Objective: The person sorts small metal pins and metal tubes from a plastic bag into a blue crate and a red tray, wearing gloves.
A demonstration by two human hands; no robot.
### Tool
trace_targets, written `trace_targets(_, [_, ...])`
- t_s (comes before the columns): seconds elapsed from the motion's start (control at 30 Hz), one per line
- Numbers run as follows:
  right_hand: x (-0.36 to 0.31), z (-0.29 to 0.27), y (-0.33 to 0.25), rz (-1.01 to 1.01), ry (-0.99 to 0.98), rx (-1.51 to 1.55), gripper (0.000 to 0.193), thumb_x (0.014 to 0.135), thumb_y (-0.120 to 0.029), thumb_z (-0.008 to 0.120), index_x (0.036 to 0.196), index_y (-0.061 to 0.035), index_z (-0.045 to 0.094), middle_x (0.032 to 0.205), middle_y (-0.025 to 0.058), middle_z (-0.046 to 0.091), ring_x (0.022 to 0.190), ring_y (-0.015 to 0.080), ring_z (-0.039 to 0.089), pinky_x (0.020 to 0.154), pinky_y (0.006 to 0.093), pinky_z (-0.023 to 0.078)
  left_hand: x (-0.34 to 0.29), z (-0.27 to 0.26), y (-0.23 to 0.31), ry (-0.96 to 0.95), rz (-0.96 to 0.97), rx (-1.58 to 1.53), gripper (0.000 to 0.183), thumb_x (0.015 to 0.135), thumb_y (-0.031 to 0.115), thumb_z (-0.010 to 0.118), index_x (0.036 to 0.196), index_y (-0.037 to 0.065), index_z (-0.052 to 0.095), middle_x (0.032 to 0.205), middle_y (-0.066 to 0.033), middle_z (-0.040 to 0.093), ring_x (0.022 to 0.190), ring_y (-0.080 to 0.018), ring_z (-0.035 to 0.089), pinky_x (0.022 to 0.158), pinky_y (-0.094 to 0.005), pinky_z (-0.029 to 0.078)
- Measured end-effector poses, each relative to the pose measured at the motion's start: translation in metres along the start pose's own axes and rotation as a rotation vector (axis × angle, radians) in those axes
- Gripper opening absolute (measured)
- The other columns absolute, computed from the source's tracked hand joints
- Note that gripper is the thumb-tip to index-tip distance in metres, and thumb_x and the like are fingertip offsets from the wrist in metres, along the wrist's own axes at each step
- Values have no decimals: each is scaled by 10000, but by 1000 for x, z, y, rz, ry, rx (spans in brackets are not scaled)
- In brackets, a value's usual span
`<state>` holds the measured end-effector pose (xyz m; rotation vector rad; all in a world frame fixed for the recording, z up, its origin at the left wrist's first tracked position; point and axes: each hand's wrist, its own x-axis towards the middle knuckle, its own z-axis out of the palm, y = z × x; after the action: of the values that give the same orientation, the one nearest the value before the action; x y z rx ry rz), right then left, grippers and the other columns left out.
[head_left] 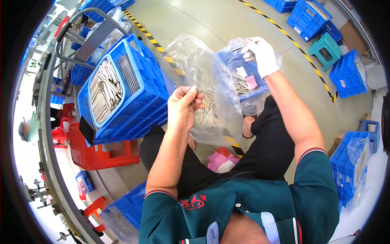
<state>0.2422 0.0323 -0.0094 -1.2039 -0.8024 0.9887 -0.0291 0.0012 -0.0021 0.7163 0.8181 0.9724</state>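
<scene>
My bare left hand (pixel 185 105) is closed in a pinch above a clear plastic bag (pixel 185 55); whatever is between thumb and fingers is too small to make out. Thin metal rods (pixel 208 109) lie loose in that bag just right of the hand. My right hand (pixel 260 55), in a white glove, grips a slim metal rod (pixel 239 47) over the far side of a plastic-lined blue bin (pixel 252 96). Inside this bin are more metal rods (pixel 242 86), a white slip and a pink slip (pixel 252 82).
At my left, a large blue crate (pixel 138 107) full of metal rods stands by a red stool (pixel 101 152) and a grey cart handle (pixel 87 12). A green stool (pixel 325 51) and blue crates (pixel 349 75) stand at right. Pink cloth (pixel 221 161) lies between my legs.
</scene>
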Motion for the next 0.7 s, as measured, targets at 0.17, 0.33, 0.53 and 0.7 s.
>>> trace_targets(0.17, [45,-55,112,-121,-250,-1502,365,869,-290,369,930,-16,602,930,168,618,859,327,587,740,392,461,0,-12,2,-3,-7,14,77,836,105,573,808,34,561,717,-88,602,570,-106,554,521,-242,492])
trace_targets(0.33, [36,-110,228,287,-496,-1784,280,820,-248,429,964,-80,601,992,168,601,963,319,561,798,405,443,1,-20,18,37,26,-31,84,844,99,559,838,16,544,724,-104,599,574,-124,554,541,-259,492])
trace_targets(0.53, [46,-61,214,169,-128,-1655,276,841,-211,386,931,-63,601,986,159,604,937,316,575,769,413,464,-11,-42,26,78,26,-109,77,850,93,548,831,19,555,726,-114,593,579,-129,551,537,-267,486])
trace_targets(0.7, [76,42,148,-498,-56,-1229,298,801,-191,407,1021,-100,586,1018,117,600,950,287,559,818,376,441,-17,-39,36,51,12,-104,69,868,96,512,837,50,552,762,-98,562,627,-136,495,522,-254,423])
